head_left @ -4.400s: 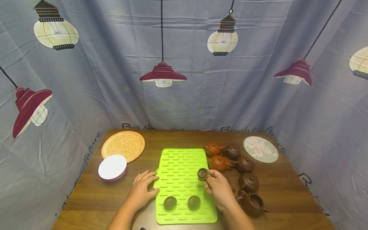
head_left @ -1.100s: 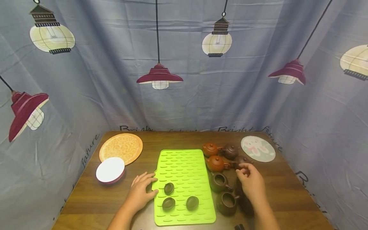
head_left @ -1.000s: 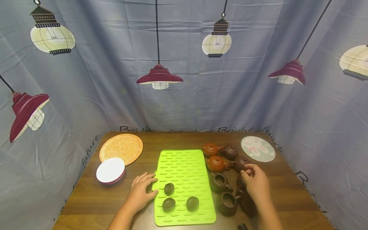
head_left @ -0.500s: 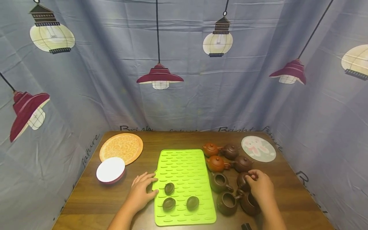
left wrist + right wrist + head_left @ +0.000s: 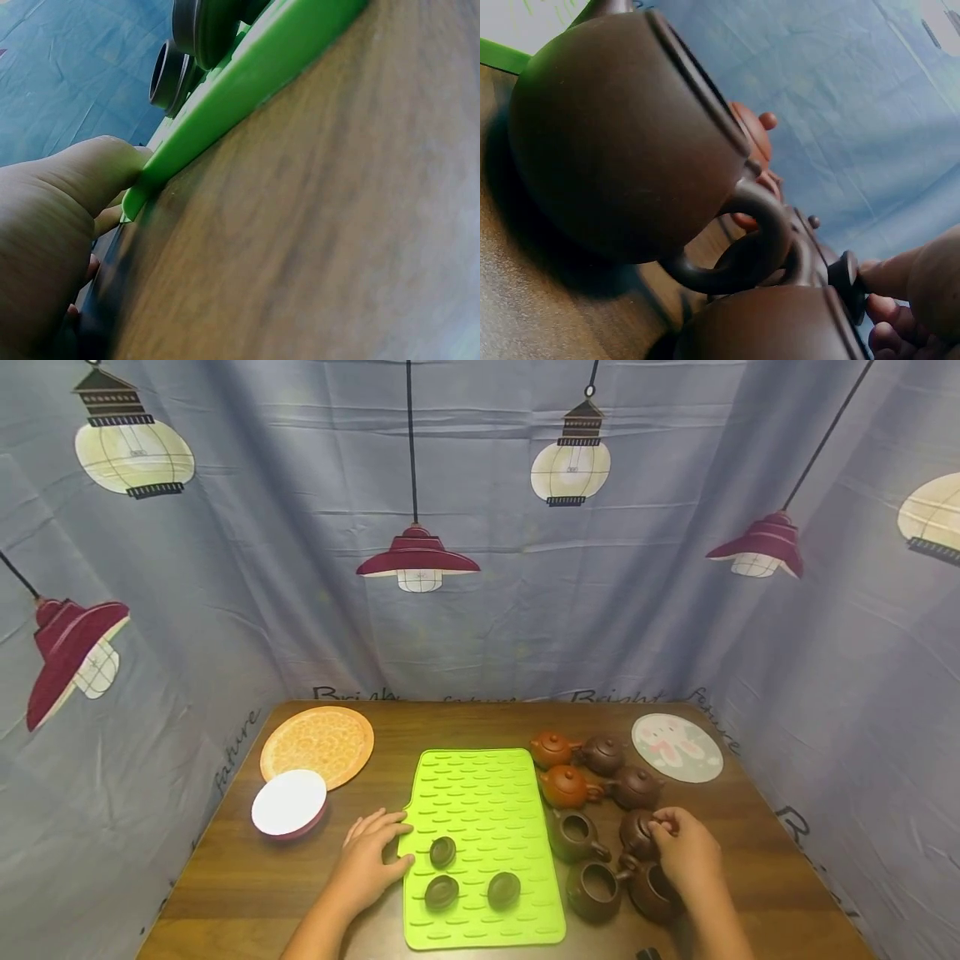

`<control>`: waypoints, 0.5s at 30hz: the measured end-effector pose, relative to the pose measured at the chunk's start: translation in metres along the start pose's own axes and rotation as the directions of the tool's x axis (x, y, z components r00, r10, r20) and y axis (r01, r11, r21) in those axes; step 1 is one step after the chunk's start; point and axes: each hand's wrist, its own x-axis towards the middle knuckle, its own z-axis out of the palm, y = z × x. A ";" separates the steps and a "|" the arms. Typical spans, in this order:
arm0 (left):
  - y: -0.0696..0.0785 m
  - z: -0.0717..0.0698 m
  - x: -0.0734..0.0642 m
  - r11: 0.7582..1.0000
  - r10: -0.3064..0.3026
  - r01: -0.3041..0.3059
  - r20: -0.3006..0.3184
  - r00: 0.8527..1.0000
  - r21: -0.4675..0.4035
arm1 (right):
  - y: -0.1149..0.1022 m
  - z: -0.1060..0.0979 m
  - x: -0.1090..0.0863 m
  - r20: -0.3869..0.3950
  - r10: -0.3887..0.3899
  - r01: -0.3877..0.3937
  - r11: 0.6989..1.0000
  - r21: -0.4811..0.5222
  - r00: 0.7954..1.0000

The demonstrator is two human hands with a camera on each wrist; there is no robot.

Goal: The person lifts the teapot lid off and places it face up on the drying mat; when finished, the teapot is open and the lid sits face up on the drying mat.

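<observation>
Curtain is reading "fature" far L. L hand is touching green mat, fingers spread; 3 dk lids are lying on it. Cut-off "Bright" is showing behind; dk teapot is standing R of mat, R hand pinching its lid.

Black object cut off, teapot partly hidden

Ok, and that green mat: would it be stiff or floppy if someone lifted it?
The green mat would probably sag, looking thin beside the teapots. Its ridged surface might make it less slippery. The three dark lids lying on it, being round, could slide off if it tilted.
</observation>
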 end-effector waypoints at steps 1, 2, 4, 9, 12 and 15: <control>0.000 0.000 0.000 1.000 0.005 -0.005 -0.001 1.000 0.002 | 0.000 0.000 -0.001 -0.009 -0.008 0.008 1.000 -0.006 1.000; 0.000 0.001 0.000 1.000 0.007 -0.007 0.001 1.000 0.002 | 0.000 -0.001 -0.001 -0.012 -0.016 0.016 1.000 -0.008 1.000; 0.000 0.001 0.000 1.000 0.014 -0.014 -0.003 1.000 0.004 | -0.002 -0.002 -0.003 -0.010 -0.034 0.034 0.999 -0.001 0.999; 0.001 0.000 -0.001 1.000 -0.003 0.003 0.007 1.000 0.001 | -0.012 -0.002 -0.007 0.064 -0.038 0.034 0.998 0.059 0.997; 0.001 -0.001 -0.001 1.000 -0.015 0.015 0.018 1.000 0.000 | -0.018 -0.001 -0.009 0.091 -0.028 0.020 0.996 0.088 0.995; 0.001 -0.001 0.000 1.000 -0.020 0.020 0.024 1.000 0.002 | -0.022 0.000 -0.010 0.114 -0.031 0.013 0.989 0.150 0.993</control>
